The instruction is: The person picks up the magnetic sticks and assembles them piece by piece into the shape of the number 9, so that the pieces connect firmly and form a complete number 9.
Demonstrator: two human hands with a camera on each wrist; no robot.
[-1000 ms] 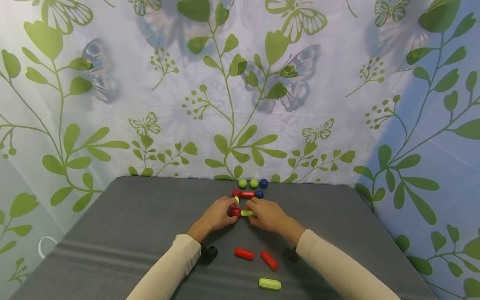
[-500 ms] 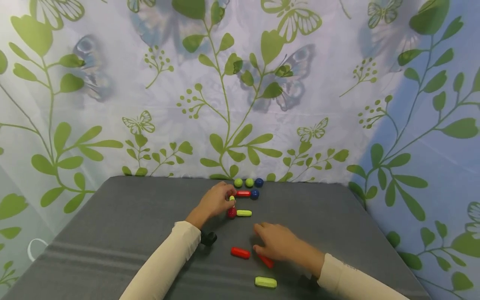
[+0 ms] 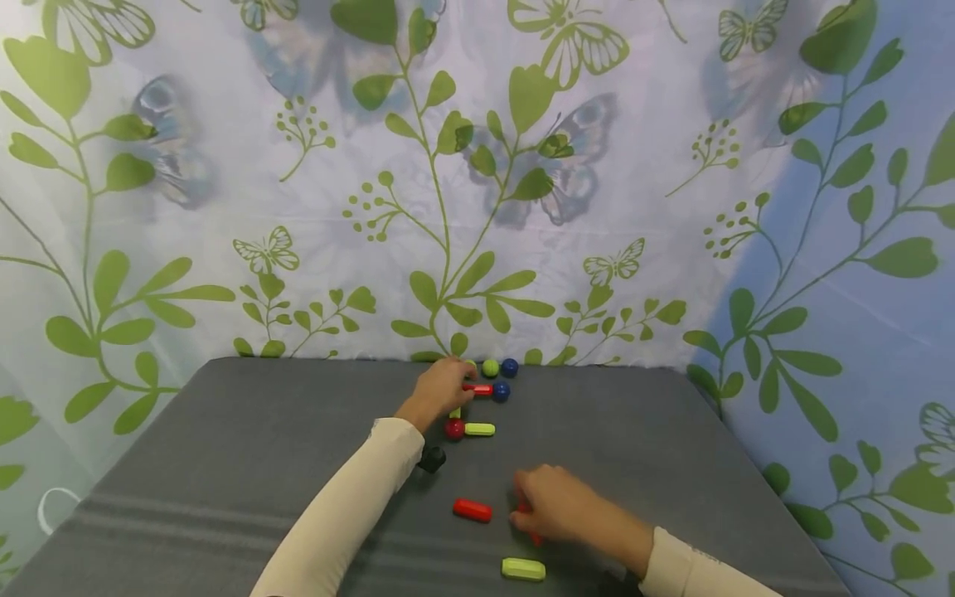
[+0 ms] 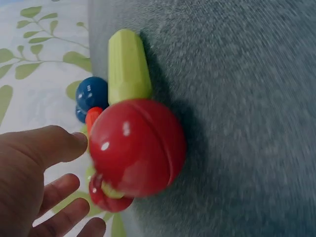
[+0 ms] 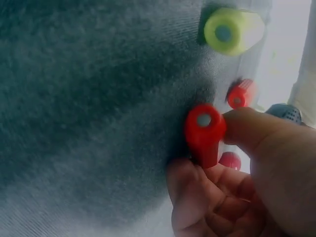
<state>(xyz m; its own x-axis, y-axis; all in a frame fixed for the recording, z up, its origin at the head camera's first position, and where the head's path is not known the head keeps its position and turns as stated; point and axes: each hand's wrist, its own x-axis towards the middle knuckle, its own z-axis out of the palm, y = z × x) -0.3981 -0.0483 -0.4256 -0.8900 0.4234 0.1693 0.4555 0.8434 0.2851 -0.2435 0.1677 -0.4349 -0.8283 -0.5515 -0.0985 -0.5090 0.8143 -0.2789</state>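
Observation:
My right hand pinches a red magnetic rod between thumb and fingers, low over the cloth. My left hand reaches over the back of a small ball-and-rod build, fingers spread loosely and holding nothing in the left wrist view. The build's near red ball has a yellow-green rod to its right and another yellow-green rod running back. Behind, a red rod meets a blue ball. The far red ball is hidden by the left hand in the head view.
At the table's back edge sit a green ball, a blue ball and another green ball, partly covered by the left hand. Nearer lie a loose red rod and a yellow-green rod. A patterned curtain hangs behind.
My right hand has left the build's yellow-green rod, come back toward me and taken hold of a red rod. My left hand has moved from the near red ball toward the back.

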